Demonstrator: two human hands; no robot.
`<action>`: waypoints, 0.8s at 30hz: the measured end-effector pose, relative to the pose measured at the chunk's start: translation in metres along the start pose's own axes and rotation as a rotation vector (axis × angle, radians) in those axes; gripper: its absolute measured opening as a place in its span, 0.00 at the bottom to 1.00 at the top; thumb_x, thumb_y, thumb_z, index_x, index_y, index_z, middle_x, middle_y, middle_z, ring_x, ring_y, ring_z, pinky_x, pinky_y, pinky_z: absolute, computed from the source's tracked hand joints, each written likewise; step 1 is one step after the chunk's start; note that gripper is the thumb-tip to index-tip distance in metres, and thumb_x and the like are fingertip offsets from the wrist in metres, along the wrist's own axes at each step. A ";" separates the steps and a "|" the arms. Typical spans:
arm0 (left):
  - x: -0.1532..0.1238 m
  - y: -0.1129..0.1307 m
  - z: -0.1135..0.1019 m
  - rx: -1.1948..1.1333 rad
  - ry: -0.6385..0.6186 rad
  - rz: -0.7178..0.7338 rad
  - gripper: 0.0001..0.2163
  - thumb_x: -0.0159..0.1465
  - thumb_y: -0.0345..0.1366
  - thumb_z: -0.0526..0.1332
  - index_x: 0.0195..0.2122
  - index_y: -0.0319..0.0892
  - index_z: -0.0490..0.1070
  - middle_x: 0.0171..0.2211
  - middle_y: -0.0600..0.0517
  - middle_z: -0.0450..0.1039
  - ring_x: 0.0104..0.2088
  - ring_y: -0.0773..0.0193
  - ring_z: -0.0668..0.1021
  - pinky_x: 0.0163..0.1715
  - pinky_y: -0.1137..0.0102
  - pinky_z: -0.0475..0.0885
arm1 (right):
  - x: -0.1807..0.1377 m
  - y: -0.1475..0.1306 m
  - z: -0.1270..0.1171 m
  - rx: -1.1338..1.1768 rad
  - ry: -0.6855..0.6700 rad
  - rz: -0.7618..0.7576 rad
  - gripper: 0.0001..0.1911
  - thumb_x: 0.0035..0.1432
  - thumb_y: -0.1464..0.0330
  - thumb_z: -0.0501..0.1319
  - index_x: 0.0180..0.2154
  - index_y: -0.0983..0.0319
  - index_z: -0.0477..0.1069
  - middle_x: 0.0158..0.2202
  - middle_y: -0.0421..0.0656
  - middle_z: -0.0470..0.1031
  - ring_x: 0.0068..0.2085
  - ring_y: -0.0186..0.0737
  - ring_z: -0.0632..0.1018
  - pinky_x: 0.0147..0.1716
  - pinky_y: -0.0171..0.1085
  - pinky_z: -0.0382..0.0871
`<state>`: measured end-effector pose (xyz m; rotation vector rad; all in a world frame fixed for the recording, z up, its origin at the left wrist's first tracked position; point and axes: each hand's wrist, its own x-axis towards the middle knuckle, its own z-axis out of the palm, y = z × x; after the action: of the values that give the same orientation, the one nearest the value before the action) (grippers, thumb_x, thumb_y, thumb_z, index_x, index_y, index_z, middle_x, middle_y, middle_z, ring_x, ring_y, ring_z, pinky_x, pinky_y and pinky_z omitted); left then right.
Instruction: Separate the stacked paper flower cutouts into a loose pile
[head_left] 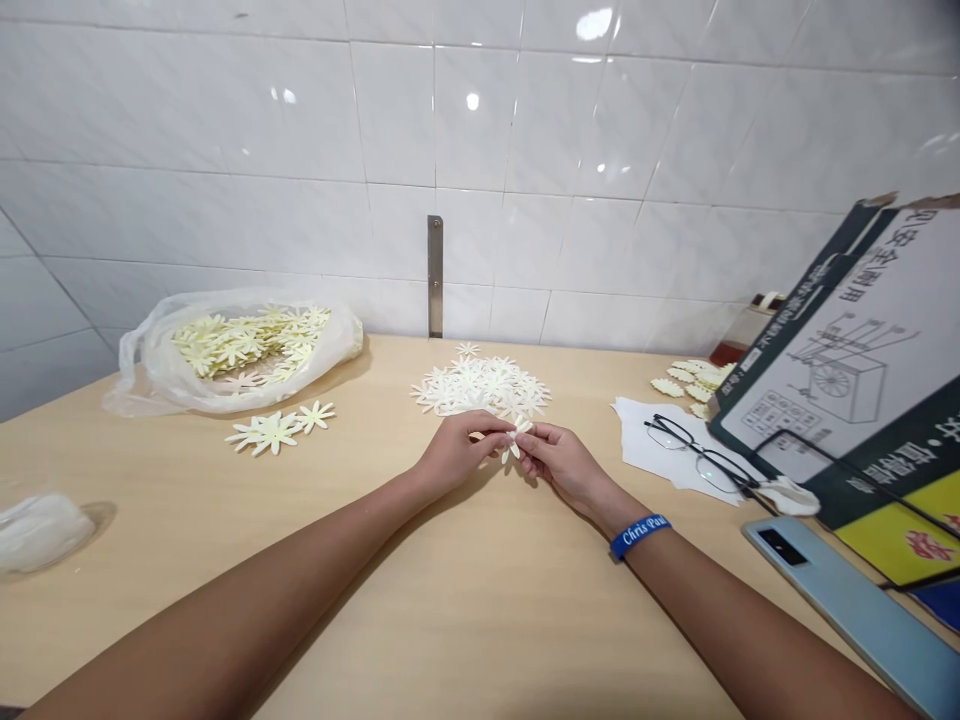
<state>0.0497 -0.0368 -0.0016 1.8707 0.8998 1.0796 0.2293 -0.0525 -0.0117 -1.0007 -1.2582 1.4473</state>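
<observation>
My left hand (459, 447) and my right hand (559, 460) meet over the middle of the wooden table (420, 600), both pinching one small pale paper flower (516, 440) between the fingertips. Just beyond them lies a heap of white paper flowers (484, 385). My right wrist wears a blue wristband (639, 533).
A clear plastic bag of yellowish flowers (240, 345) lies at the back left, with a few loose flowers (279, 428) before it. At the right are eyeglasses (697, 450) on white paper, a printed cardboard box (855, 370), a phone (855, 600) and more flowers (694, 378). A white wad (37, 530) is far left.
</observation>
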 end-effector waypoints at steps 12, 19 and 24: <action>-0.001 -0.001 0.002 0.003 0.007 -0.061 0.10 0.62 0.40 0.57 0.31 0.41 0.74 0.24 0.54 0.72 0.27 0.67 0.73 0.31 0.72 0.69 | 0.001 0.001 0.001 0.008 -0.010 -0.003 0.17 0.45 0.58 0.71 0.24 0.63 0.70 0.21 0.38 0.71 0.21 0.30 0.69 0.20 0.32 0.62; 0.005 -0.001 0.000 -0.230 0.144 -0.224 0.11 0.56 0.41 0.62 0.31 0.39 0.77 0.28 0.51 0.74 0.29 0.67 0.73 0.31 0.72 0.70 | 0.002 0.003 -0.001 -0.031 -0.023 -0.017 0.15 0.49 0.59 0.68 0.25 0.63 0.70 0.20 0.38 0.70 0.21 0.31 0.69 0.23 0.34 0.63; 0.010 -0.004 -0.004 -0.462 0.207 -0.332 0.09 0.51 0.39 0.67 0.26 0.37 0.75 0.24 0.53 0.72 0.25 0.70 0.72 0.31 0.72 0.69 | 0.000 0.003 0.001 -0.029 -0.004 -0.015 0.15 0.47 0.59 0.69 0.25 0.64 0.70 0.21 0.39 0.71 0.22 0.31 0.70 0.22 0.33 0.64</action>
<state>0.0495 -0.0251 0.0000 1.2019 0.9409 1.1653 0.2274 -0.0524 -0.0143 -1.0061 -1.2906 1.4232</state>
